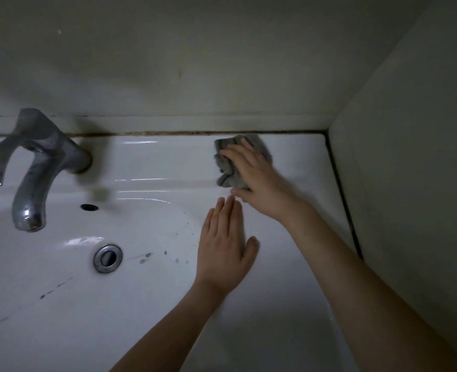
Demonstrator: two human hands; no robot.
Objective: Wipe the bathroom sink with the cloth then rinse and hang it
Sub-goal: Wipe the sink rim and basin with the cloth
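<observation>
Pressing the crumpled grey cloth point(225, 181) down on the sink's point(61, 304) back ledge with the right hand point(251, 170), fingers lying fairly straight and slightly spread over it, at two o'clock from the drain point(108, 258), near the wall corner. Holding the left hand point(224, 248) flat, fingers straight and together, at three o'clock from the drain, above the basin slope, contact unclear. Leaving the tap point(42, 162) at eleven o'clock untouched.

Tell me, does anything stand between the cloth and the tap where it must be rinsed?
Nothing visible does. The cloth, under the right hand, has bare sink ledge leftwards to the tap; the left hand rests nearer, off that path.
</observation>
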